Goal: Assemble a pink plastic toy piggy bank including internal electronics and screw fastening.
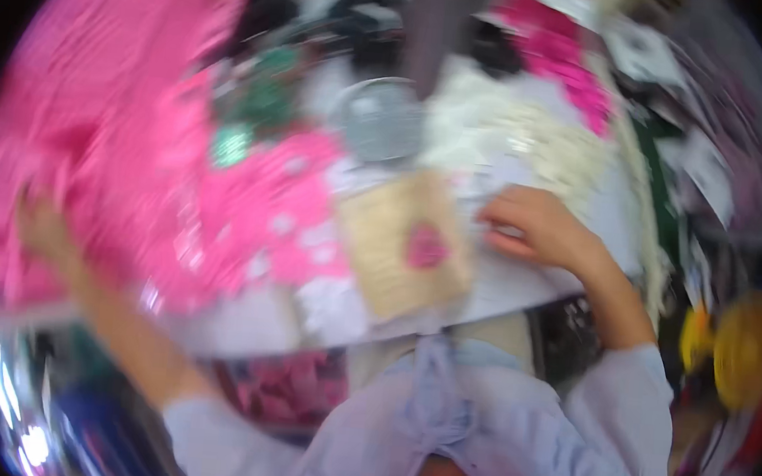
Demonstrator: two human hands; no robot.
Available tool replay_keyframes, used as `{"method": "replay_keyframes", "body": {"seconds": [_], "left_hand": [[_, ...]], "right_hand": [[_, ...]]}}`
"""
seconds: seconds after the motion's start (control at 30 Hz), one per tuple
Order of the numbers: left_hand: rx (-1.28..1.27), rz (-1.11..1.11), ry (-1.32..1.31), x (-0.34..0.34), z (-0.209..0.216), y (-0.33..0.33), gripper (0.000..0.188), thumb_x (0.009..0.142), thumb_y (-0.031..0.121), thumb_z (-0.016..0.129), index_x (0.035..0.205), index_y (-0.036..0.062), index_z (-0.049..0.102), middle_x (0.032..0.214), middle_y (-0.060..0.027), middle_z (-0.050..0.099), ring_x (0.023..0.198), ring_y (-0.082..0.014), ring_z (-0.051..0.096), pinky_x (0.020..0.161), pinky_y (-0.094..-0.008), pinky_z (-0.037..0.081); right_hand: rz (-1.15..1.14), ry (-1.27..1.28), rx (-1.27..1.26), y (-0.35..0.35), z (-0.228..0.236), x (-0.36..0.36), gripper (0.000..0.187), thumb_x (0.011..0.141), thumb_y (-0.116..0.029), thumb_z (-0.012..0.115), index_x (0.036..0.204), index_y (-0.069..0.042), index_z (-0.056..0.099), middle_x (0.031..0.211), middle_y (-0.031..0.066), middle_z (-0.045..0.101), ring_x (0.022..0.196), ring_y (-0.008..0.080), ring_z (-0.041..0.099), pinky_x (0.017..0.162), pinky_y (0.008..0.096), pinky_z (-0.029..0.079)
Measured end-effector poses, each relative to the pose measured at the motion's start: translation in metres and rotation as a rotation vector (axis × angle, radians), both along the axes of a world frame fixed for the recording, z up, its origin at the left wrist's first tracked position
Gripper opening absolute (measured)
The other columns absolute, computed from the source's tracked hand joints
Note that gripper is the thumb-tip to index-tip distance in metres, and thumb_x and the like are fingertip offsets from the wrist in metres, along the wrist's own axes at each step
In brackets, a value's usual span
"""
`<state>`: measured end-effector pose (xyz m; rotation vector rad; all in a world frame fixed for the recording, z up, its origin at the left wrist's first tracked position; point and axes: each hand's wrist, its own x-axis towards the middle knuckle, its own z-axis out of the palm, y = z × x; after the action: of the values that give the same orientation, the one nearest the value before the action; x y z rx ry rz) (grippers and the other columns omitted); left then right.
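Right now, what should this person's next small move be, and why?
Probably bring the left hand back toward the tan board: it reaches far out at the large pink heap, while the right hand is just right of that board, which bears a pink patch. Blur hides whether either hand holds anything.

The one view, a blurred fisheye, looks steeply down and forward from the person's head across the table (508, 290). It is near enough to take in the left hand (45, 225), the right hand (538, 226) and, below the table's slanting near edge, the lap (511, 404).
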<state>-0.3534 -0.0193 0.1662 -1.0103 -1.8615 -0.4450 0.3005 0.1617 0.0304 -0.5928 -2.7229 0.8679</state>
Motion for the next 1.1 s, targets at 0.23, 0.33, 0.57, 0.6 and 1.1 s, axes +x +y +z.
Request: {"method": "replay_keyframes", "body": {"seconds": [0.23, 0.33, 0.57, 0.6, 1.1], "left_hand": [[0.115, -0.738, -1.067, 0.240, -0.071, -0.033, 0.060, 0.101, 0.005, 0.053, 0.156, 0.0089, 0.032, 0.133, -0.0101, 0.058, 0.074, -0.0087, 0.052, 0.067, -0.0228, 0.045], [0.074, -0.833, -1.341, 0.293, -0.102, -0.050, 0.062, 0.099, 0.000, 0.051, 0.156, 0.0072, 0.030, 0.143, -0.0105, 0.049, 0.071, -0.0070, 0.049, 0.061, -0.0217, 0.042], [0.171, -0.873, -1.615, 0.356, -0.128, -0.027, 0.060, 0.097, -0.001, 0.050, 0.155, 0.0052, 0.032, 0.153, -0.0143, 0.039, 0.068, -0.0066, 0.045, 0.058, -0.0211, 0.039], [0.112, -0.956, -1.675, 0.353, -0.132, -0.025, 0.061, 0.094, -0.003, 0.048, 0.153, 0.0032, 0.035, 0.154, -0.0148, 0.040, 0.084, -0.0115, 0.056, 0.068, -0.0233, 0.047], [0.134, -1.100, -2.246, 0.426, -0.143, 0.022, 0.020, 0.094, 0.006, 0.059, 0.113, 0.0038, 0.057, 0.110, -0.0035, 0.059, 0.093, -0.0117, 0.059, 0.085, -0.0265, 0.048]], "right_hand": [[-0.920, -0.206, 0.553, 0.096, -0.011, 0.202, 0.028, 0.080, -0.019, 0.068, 0.106, -0.009, 0.069, 0.103, 0.0131, 0.069, 0.101, 0.0298, 0.064, 0.089, 0.0412, 0.050], [-1.106, -0.600, 1.254, 0.108, 0.011, 0.259, 0.029, 0.081, -0.017, 0.067, 0.110, -0.012, 0.069, 0.113, 0.0112, 0.067, 0.105, 0.0319, 0.061, 0.093, 0.0458, 0.049], [-1.217, -0.369, 0.973, 0.117, 0.052, 0.318, 0.027, 0.087, -0.014, 0.066, 0.114, -0.013, 0.070, 0.103, 0.0051, 0.072, 0.094, 0.0246, 0.067, 0.080, 0.0347, 0.055], [-1.206, -0.069, 0.852, 0.109, 0.066, 0.288, 0.026, 0.089, -0.014, 0.067, 0.114, -0.012, 0.070, 0.101, 0.0052, 0.072, 0.093, 0.0228, 0.068, 0.078, 0.0327, 0.055], [-0.507, 0.539, -0.128, -0.032, 0.006, -0.041, 0.041, 0.090, -0.017, 0.070, 0.127, 0.000, 0.060, 0.134, 0.0123, 0.055, 0.106, 0.0158, 0.064, 0.091, 0.0305, 0.052]]}}
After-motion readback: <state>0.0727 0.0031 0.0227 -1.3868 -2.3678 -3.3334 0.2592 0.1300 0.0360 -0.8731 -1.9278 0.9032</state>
